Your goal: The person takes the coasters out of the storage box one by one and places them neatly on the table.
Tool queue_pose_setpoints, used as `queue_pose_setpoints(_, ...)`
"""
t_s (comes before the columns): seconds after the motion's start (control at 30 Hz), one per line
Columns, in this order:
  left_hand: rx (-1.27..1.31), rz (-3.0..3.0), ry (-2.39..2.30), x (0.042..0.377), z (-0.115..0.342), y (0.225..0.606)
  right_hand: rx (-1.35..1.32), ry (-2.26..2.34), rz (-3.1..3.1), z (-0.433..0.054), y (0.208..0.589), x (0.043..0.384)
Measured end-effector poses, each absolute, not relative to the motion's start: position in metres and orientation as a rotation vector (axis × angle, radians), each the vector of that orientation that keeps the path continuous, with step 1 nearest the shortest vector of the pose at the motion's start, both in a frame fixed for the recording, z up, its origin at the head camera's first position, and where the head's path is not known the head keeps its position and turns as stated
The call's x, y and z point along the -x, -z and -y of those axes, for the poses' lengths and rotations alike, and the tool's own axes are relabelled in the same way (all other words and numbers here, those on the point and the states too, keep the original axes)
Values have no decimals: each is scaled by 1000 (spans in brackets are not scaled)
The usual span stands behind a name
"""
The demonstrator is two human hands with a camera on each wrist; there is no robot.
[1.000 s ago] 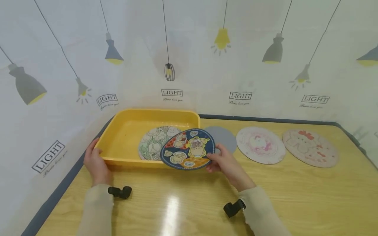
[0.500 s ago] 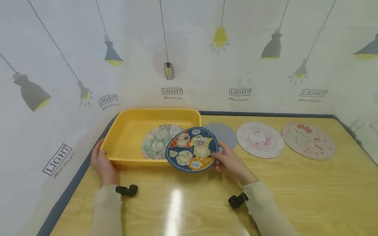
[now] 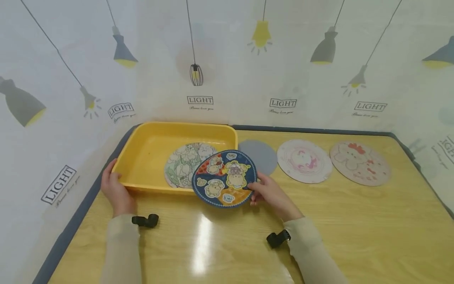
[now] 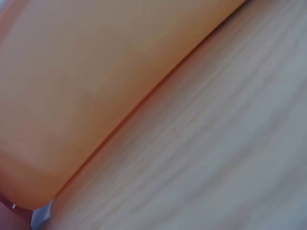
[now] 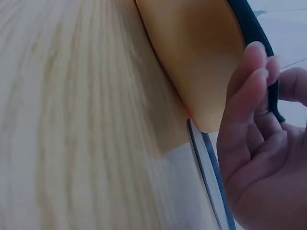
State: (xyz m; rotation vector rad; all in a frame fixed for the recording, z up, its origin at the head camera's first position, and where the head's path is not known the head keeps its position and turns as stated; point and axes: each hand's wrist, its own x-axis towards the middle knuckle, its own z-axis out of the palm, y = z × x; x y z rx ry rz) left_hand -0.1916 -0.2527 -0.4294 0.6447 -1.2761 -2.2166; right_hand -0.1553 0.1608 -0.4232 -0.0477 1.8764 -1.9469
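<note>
At the near left corner of a yellow plastic tray (image 3: pixel 142 157), my left hand (image 3: pixel 117 191) grips the rim and side. My right hand (image 3: pixel 271 193) pinches the right edge of a dark blue round mat (image 3: pixel 227 179) with cartoon animal prints, between thumb and fingers. This mat is held up over the tray's front right corner, and its face tilts toward me. Behind it, a round mat with a green and white floral print (image 3: pixel 186 163) lies inside the tray, partly hidden. The right wrist view shows the held mat edge-on beside curled fingers (image 5: pixel 244 91).
Right of the tray, a plain grey-blue round mat (image 3: pixel 260 156), a white mat with a pink print (image 3: pixel 304 161) and a beige-pink mat (image 3: pixel 360 163) lie in a row on the wooden table (image 3: pixel 354 228). A lamp-patterned white cloth (image 3: pixel 234 71) stands behind.
The blue mat has come slightly nearer to me relative to the tray, and its face shows more fully. Both hands keep their holds; the whole view has shifted a little.
</note>
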Motion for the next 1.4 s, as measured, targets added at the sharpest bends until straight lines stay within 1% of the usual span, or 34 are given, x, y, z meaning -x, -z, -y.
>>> queue_pose_setpoints(0.23,-711,1170,2179,189,250,426,34,1996,-1968,-151,418,153)
queue_pose_setpoints(0.4,-720,1178,2137,190,246,422,20,2088,-1915,-147,416,154)
queue_pose_setpoints(0.67,-749,1223,2113,190,250,420,16,2100,-1843,-145,414,154)
queue_pose_setpoints(0.77,-749,1209,2115,187,251,419,-2,2086,-1836,-143,407,152)
queue_pose_setpoints(1.0,-761,1212,2122,185,250,421,-45,2111,-1805,-150,416,151)
queue_pose_setpoints(1.4,-773,1280,2101,185,253,422,-77,2139,-1761,-160,424,136)
